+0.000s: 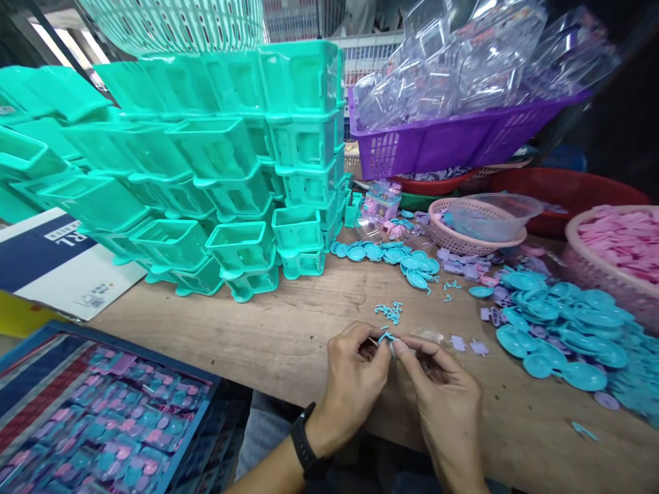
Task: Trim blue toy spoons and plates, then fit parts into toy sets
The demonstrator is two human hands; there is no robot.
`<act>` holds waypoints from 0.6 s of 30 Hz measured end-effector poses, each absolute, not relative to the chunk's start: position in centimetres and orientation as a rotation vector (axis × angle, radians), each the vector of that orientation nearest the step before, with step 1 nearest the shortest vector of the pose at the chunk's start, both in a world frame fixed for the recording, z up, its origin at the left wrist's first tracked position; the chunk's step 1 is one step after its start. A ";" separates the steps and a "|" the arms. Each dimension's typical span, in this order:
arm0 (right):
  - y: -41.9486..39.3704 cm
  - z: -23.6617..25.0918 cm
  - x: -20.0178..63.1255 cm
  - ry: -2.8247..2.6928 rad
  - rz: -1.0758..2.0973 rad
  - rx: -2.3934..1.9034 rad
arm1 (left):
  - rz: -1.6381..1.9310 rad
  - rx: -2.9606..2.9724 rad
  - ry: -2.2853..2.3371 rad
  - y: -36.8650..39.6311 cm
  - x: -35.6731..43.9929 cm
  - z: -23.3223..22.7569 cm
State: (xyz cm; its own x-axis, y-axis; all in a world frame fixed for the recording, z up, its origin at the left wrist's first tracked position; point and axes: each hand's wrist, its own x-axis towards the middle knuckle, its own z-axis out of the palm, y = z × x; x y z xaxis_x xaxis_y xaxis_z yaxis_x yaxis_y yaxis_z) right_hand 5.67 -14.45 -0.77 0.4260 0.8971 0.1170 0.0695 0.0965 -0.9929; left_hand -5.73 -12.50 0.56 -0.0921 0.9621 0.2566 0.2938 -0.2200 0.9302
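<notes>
My left hand (355,384), with a black band on its wrist, pinches a small turquoise plastic piece (386,337) near the table's front edge. From the other side, the fingertips of my right hand (437,384) close on the same piece, so both hands meet at it. Its exact shape is partly covered by my fingers. Just beyond them lies a little heap of similar small turquoise pieces (390,313). Two flat lilac pieces (478,348) rest to the right of my hands.
Stacked green plastic boxes (226,158) rise at the left. Turquoise oval plastic parts (561,329) pile up at the right, beside a pink basket (592,250). Behind stands a purple basket (443,140) of clear packaging. A blue-rimmed crate (200,374) sits lower left.
</notes>
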 end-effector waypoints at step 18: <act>-12.8 -1.7 6.4 -0.973 0.708 -1.389 | 1.293 2.175 1.202 -11.5 -5.7 -0.5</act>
